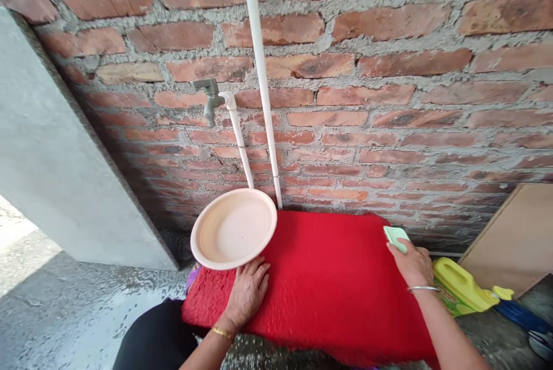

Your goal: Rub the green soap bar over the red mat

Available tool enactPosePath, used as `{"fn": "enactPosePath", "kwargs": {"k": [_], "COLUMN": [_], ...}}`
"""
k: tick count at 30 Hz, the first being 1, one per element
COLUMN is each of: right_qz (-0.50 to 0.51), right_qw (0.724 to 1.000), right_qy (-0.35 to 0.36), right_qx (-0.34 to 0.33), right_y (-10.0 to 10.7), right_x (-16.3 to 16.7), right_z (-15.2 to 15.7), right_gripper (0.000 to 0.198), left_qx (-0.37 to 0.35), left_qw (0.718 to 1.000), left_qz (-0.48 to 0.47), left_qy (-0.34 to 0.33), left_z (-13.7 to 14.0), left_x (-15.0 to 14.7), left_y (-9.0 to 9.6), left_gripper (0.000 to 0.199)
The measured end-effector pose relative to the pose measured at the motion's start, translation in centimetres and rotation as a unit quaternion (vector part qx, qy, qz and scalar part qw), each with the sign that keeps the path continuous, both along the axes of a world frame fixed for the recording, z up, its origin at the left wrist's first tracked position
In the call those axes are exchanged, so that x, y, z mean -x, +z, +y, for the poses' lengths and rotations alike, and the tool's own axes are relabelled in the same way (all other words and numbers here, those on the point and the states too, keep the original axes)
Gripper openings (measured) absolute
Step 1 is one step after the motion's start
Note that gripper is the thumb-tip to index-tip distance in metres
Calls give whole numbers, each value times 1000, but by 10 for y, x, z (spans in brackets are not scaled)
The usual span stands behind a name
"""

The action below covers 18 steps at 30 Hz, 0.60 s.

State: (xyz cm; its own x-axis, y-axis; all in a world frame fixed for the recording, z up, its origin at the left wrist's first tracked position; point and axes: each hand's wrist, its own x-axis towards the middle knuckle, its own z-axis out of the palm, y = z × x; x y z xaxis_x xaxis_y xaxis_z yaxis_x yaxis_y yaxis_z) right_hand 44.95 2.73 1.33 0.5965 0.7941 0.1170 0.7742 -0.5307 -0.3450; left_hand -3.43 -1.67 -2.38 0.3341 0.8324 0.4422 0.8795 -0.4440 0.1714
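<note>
A thick red cloth with a plush texture lies spread flat over a low support. My left hand rests on its left part, palm down with fingers stretched out. The fingertips reach the near rim of a pale pink plastic basin at the cloth's back left corner; whether they touch it I cannot tell. At the cloth's right edge my right hand is closed round a small light green block with rounded corners. Its kind does not show clearly, as the hand covers part of it.
Behind stands a brick wall with a grey tap and a white upright pipe. A yellow jug lies at right near a leaning board. A grey slab stands left over the wet floor.
</note>
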Motion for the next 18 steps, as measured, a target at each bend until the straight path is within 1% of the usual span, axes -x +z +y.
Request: {"fn": "enactPosePath", "kwargs": {"k": [2, 4, 8, 10, 11, 13, 14, 16, 18], "right_qz": [33, 64, 64, 55, 52, 48, 45, 38, 31], "right_qw": [999, 996, 978, 968, 965, 963, 964, 972, 984], "right_qy": [8, 46, 178, 229, 243, 254, 251, 223, 167], "right_qx": [-20, -46, -83, -85, -84, -78, -74, -64, -54], "right_y": [2, 6, 11, 10, 10, 9, 10, 12, 16], "right_x": [10, 34, 99, 123, 131, 133, 127, 104, 71], "right_z": [7, 17, 32, 36, 37, 38, 38, 37, 34], "right_gripper": [56, 53, 47, 44, 42, 36, 34, 32, 34], "left_qx": [-3, -5, 3, 3, 1, -1, -2, -2, -2], "left_qw": [1000, 1000, 1000, 1000, 1000, 1000, 1000, 1000, 1000], "left_qz": [2, 4, 15, 20, 21, 24, 26, 28, 30], "left_qy": [2, 5, 4, 3, 2, 0, 0, 2, 4], "left_z": [1, 2, 3, 4, 4, 4, 4, 4, 3], "left_x": [1, 3, 7, 8, 9, 10, 10, 10, 10], "left_y": [-1, -2, -5, -5, -5, -4, -4, -3, -2], "left_gripper": [26, 27, 27, 28, 28, 29, 29, 30, 30]}}
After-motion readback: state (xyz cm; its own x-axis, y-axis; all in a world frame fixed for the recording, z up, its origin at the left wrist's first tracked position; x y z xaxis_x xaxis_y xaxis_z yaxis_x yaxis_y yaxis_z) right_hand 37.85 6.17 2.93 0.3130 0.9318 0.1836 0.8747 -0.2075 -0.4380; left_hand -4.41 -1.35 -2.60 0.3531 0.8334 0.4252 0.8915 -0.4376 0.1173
